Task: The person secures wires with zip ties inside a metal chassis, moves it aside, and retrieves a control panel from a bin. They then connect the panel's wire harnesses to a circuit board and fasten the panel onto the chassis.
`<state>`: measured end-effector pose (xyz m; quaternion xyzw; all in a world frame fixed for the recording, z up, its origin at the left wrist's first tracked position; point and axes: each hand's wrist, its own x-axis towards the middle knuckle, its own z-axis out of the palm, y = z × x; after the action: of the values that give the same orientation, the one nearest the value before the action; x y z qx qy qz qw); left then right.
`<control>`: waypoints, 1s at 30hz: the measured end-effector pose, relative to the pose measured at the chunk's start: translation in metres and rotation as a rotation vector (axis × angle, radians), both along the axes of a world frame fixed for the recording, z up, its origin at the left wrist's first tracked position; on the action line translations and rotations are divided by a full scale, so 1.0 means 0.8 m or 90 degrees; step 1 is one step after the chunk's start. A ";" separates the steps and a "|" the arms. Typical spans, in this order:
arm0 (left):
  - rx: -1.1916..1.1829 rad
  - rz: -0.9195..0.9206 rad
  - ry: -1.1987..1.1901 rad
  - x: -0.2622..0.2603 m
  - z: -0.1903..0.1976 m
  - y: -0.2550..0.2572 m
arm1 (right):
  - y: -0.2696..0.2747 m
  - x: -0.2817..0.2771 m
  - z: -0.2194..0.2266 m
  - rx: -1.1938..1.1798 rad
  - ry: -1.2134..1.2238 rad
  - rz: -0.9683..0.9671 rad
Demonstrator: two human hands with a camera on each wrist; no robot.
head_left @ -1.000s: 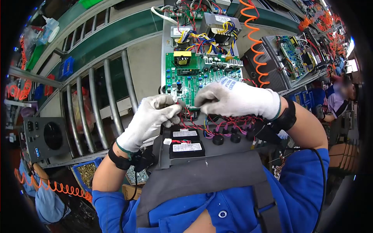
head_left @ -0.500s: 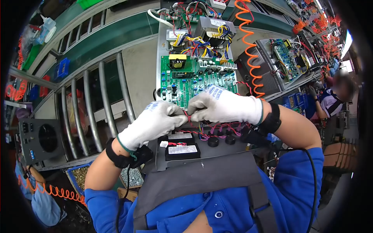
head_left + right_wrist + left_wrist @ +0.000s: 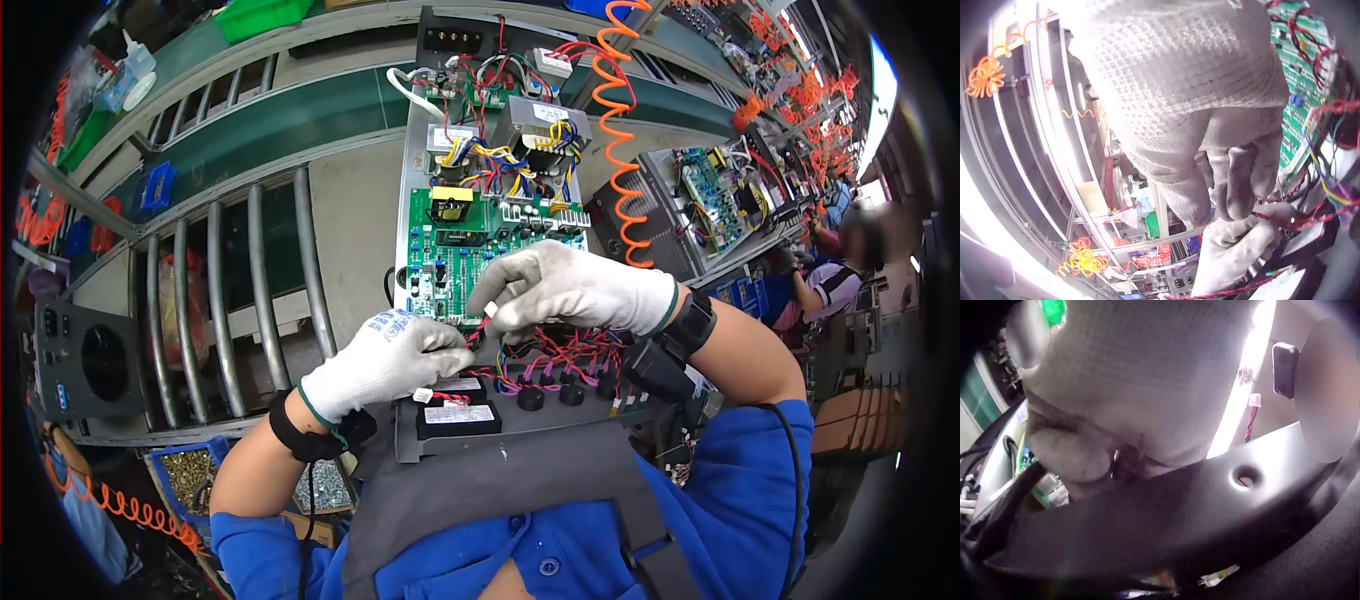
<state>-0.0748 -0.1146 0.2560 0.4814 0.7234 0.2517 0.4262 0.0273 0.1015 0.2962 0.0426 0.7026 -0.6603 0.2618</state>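
Both hands wear white knit gloves. In the head view the right hand (image 3: 585, 290) pinches a small white connector (image 3: 490, 310) on red wires, at the front edge of the green circuit board (image 3: 455, 262). Just left of it and lower, the left hand (image 3: 392, 362) pinches the red and black twisted wires, its fingers curled. The right wrist view shows the right hand (image 3: 1197, 112) above the left hand (image 3: 1235, 253), fingertips close together, with the twisted wires (image 3: 1282, 219) beside them. In the left wrist view the left hand (image 3: 1129, 381) fills the middle and hides its fingertips' hold.
Two black modules (image 3: 458, 420) with white labels lie in front of the hands, by black round parts (image 3: 530, 398). Transformers (image 3: 540, 130) stand behind the board. An orange coiled hose (image 3: 625, 170) hangs at the right; metal rollers (image 3: 262, 280) are at the left.
The hands came together on the red wires, then parted slightly. The white connector now shows at the right fingertips. The left hand is lower, and the camera view has shifted.
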 end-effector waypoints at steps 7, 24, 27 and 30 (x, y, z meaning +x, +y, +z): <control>-0.002 0.059 -0.061 0.005 -0.011 0.002 | -0.009 0.001 0.004 0.700 0.365 0.268; 0.234 0.063 0.210 0.045 -0.014 -0.088 | 0.017 0.005 -0.098 0.351 0.279 0.134; 0.292 0.104 0.237 0.049 -0.021 -0.086 | 0.000 -0.004 -0.063 0.261 -0.024 0.042; 0.281 0.123 0.239 0.049 -0.019 -0.084 | 0.003 -0.004 -0.080 0.276 0.038 0.055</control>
<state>-0.0355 -0.1818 0.2404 0.5295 0.7597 0.3489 0.1444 0.0243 0.1037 0.2320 0.0482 0.8367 -0.4830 0.2538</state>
